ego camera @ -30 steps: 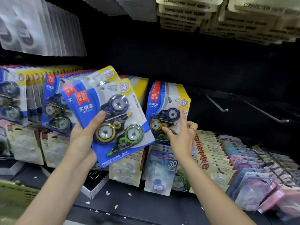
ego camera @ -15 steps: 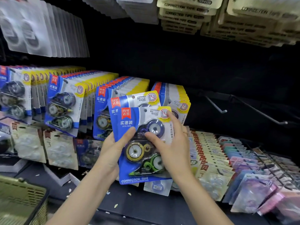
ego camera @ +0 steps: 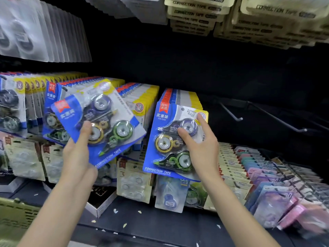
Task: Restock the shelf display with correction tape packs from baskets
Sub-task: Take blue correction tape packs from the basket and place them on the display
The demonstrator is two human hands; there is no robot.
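The right hand (ego camera: 199,148) presses a blue-carded blister pack of three correction tapes (ego camera: 175,139) against the front of the hanging row of matching packs (ego camera: 179,97), fingers spread. Left of that row, the left hand (ego camera: 78,154) pinches a second pack (ego camera: 99,122), tilted. Light, stiff card, probably slippery plastic: grip the edges.

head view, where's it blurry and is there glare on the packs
Head view: sharp at centre, where the hung pack reads clearly; the tilted pack in the left hand is slightly smeared, with glare on its blister; far-right pink packs and upper-left grey packs are motion-blurred; the shelf back is dark.
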